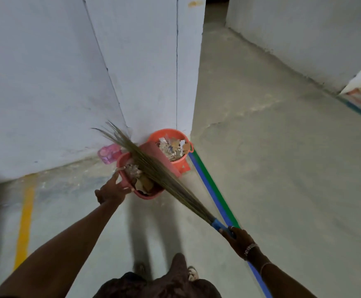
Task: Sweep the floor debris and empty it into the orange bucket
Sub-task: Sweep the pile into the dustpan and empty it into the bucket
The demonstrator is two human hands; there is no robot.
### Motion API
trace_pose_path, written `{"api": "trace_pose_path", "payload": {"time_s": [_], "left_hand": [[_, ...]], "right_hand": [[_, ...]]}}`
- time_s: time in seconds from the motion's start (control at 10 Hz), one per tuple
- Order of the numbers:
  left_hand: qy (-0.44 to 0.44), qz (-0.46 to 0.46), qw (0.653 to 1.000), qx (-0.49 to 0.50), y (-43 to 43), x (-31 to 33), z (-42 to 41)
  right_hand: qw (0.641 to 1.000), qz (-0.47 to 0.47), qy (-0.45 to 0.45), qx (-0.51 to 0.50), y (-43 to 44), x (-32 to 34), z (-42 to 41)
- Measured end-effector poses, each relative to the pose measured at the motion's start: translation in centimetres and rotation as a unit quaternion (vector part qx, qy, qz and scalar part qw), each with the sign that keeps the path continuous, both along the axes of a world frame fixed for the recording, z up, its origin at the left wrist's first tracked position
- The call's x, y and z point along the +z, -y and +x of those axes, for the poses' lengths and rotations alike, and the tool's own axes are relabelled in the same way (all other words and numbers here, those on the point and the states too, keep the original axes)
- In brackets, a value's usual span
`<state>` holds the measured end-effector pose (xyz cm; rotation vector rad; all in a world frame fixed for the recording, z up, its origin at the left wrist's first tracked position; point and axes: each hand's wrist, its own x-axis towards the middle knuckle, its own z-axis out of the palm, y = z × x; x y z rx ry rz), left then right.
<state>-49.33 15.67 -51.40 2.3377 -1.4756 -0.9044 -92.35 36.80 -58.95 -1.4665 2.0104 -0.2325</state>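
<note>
The orange bucket (pixel 182 166) stands on the floor, right against the corner of the white wall (pixel 145 72). It already has bits of rubbish (pixel 173 148) in it. The pink dustpan (pixel 153 149) is tipped with its far edge by the bucket's rim, and it has scraps (pixel 142 180) inside.

The left hand (pixel 113 190) is on the near side of the dustpan. One finger looks straight, and I cannot tell if the others wrap round it. The right hand (pixel 237 235) is closed tight round the blue handle of the broom (pixel 156 168), whose bristles lie across the dustpan.

If the dustpan tips too fast or misses the rim, the scraps could fall on the floor beside the bucket. A hard push with the broom could flick light bits out. A bump could knock the bucket over.
</note>
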Motion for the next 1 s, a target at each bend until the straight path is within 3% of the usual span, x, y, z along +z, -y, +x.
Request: {"api": "trace_pose_path", "payload": {"time_s": [0.2,0.3,0.5,0.7,0.8,1.0], "left_hand": [[-0.021,0.015,1.000,-0.011,9.0,-0.6,0.6],[0.034,0.012,0.998,-0.054,14.0,-1.2,1.5],[0.000,0.038,0.995,-0.091,24.5,-1.2,2.5],[0.069,0.028,0.991,-0.107,34.9,-4.5,4.1],[0.083,0.003,0.988,-0.134,39.3,-6.7,3.4],[0.110,0.040,0.980,-0.160,44.8,-8.7,0.4]], "right_hand": [[0.999,0.027,-0.008,-0.023,8.5,0.2,1.3],[0.999,0.027,-0.018,-0.030,12.7,0.1,2.6],[0.995,0.060,-0.026,-0.073,20.3,0.5,6.6],[0.992,0.035,0.017,-0.119,26.9,0.5,10.8],[0.982,0.025,0.081,-0.169,29.2,-1.9,11.2],[0.972,0.072,0.090,-0.203,33.2,-4.8,10.2]]}}
